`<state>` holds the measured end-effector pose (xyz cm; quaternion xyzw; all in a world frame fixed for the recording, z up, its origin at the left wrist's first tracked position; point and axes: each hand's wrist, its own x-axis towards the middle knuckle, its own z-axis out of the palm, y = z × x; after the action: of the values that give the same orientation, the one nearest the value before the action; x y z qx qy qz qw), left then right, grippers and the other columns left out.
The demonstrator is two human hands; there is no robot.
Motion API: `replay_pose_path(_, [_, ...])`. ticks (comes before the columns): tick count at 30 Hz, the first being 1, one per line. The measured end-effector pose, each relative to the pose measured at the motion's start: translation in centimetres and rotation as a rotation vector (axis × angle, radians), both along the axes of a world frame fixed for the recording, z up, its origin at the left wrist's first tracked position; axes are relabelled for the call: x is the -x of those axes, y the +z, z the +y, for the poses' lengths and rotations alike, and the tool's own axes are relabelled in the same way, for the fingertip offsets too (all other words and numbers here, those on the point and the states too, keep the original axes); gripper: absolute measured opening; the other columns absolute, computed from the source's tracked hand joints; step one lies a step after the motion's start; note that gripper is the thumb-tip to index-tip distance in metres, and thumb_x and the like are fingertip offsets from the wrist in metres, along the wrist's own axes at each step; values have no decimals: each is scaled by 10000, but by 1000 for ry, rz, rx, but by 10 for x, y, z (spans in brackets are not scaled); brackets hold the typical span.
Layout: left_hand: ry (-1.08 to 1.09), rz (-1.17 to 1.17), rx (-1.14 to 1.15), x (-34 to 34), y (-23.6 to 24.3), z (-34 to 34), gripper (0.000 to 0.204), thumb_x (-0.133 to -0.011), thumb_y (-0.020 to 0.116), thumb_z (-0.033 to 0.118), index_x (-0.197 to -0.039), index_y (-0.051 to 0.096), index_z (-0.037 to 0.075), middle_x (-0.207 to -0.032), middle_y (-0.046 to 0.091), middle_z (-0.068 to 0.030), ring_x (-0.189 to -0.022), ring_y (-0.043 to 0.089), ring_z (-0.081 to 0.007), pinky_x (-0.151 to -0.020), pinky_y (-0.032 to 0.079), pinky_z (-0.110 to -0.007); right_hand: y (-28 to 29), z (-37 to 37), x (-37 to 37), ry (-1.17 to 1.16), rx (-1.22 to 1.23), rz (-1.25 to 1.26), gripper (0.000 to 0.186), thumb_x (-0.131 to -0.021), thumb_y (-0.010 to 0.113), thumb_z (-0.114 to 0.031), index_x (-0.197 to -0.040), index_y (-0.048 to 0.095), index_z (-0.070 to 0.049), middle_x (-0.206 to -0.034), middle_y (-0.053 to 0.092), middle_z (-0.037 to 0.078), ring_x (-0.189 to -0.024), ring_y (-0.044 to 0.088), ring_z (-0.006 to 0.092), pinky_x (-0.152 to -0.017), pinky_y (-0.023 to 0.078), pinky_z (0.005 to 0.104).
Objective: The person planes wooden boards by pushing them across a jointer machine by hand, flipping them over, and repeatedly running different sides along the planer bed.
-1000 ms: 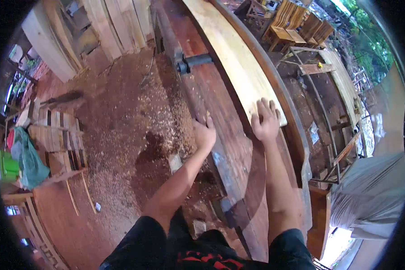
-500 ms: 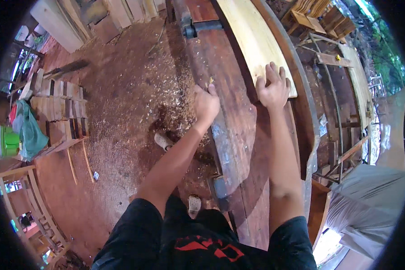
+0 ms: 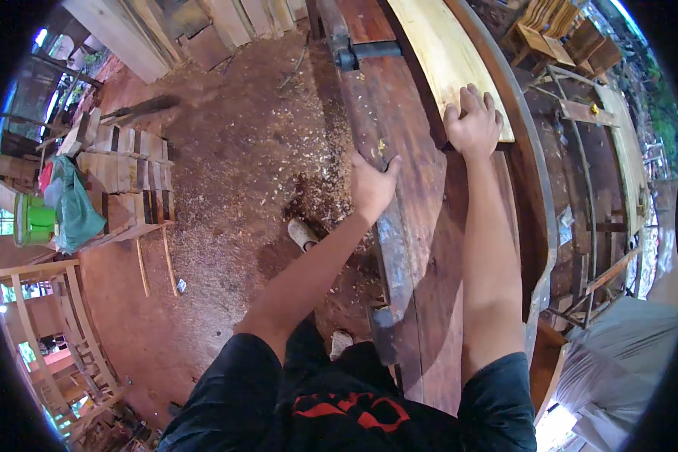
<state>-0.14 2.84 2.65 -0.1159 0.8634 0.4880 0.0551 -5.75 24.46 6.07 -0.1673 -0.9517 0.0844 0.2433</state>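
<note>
A long pale board (image 3: 456, 64) lies on the reddish-brown wooden workbench (image 3: 429, 316), pointing away from me. My right hand (image 3: 473, 124) rests on the board's near end, its fingers stretched out over the top face and the wrist at the end edge. At the bench's left edge, my left hand (image 3: 375, 184) has its thumb on top and its other fingers curled down over the side, partly hidden. A dark metal fitting (image 3: 368, 51) crosses the bench beyond that hand.
A raised dark rail (image 3: 531, 166) runs along the bench's right side. Wood shavings litter the brown floor (image 3: 233, 173). Stacked wood blocks (image 3: 128, 162), a green bag (image 3: 77, 211) and a green bucket (image 3: 36, 220) stand left. Wooden chairs (image 3: 546, 34) are at far right.
The board has slid away from me along the bench, with my right hand on its end. My left hand stays at the bench edge, its thumb more spread. The whole view has shifted slightly.
</note>
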Motion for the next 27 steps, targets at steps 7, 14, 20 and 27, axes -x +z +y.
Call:
replay_pose_path(7, [-6, 8, -42, -3, 2, 1, 772, -830, 815, 392, -1326, 450, -74, -1245, 635, -319, -1152, 640, -444, -1011, 488, -463, 1, 2, 41, -24, -6, -41, 518, -876, 594, -385, -1331, 655, -145, -1522, 534, 45, -1442, 426, 336, -1169, 308, 569])
replay_pose_path(14, [-11, 137, -39, -1, -18, -2, 788, -806, 855, 318, -1331, 444, -103, -1198, 641, -308, -1106, 640, -447, -974, 493, -466, 8, 0, 93, -38, 14, -67, 514, -882, 572, -399, -1326, 646, -153, -1525, 525, 29, -1453, 406, 318, -1170, 307, 572])
replay_pose_path(20, [-53, 101, -140, -7, -5, 5, 773, -833, 834, 343, -1312, 438, -117, -1220, 617, -320, -1135, 633, -437, -979, 486, -459, -3, 10, 138, -41, -8, -34, 500, -886, 543, -405, -1297, 657, -144, -1511, 539, 27, -1447, 421, 305, -1162, 311, 568])
replay_pose_path(27, [-13, 4, -99, -3, -5, 0, 805, -848, 819, 404, -1315, 407, -105, -1224, 609, -340, -1149, 629, -449, -984, 493, -465, -5, 9, 209, -54, -35, 2, 483, -881, 527, -393, -1258, 683, -136, -1487, 565, 36, -1433, 444, 304, -1155, 324, 572])
